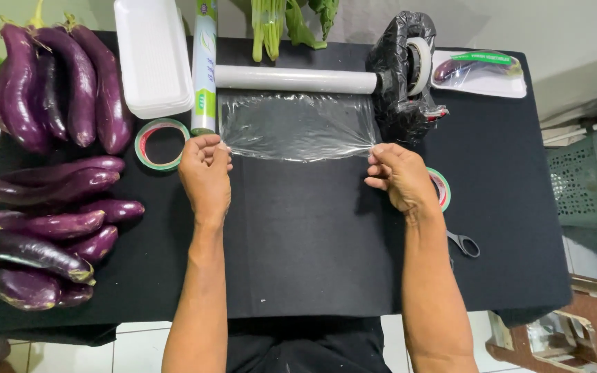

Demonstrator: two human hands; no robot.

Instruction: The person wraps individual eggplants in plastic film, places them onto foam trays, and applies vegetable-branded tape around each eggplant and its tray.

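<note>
Palms down, the left hand [205, 173] and right hand [399, 176] each pinch a corner of the plastic wrap [297, 126], stretched toward the person from its roll [295, 79], which lies crosswise on the tabletop [312, 242].

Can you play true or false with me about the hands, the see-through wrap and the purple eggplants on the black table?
1. Both hands pull a sheet of clear wrap off a roll. True: the left hand pinches one corner and the right hand the other.
2. The eggplants lie on the person's right. False: they are piled on the left side of the table.
3. The scissors are in the right hand. False: they lie on the table beside the right forearm.
4. A ring of green tape lies near the left hand. True.
5. The white foam trays are full of eggplants. False: the top tray in the stack holds nothing.
</note>
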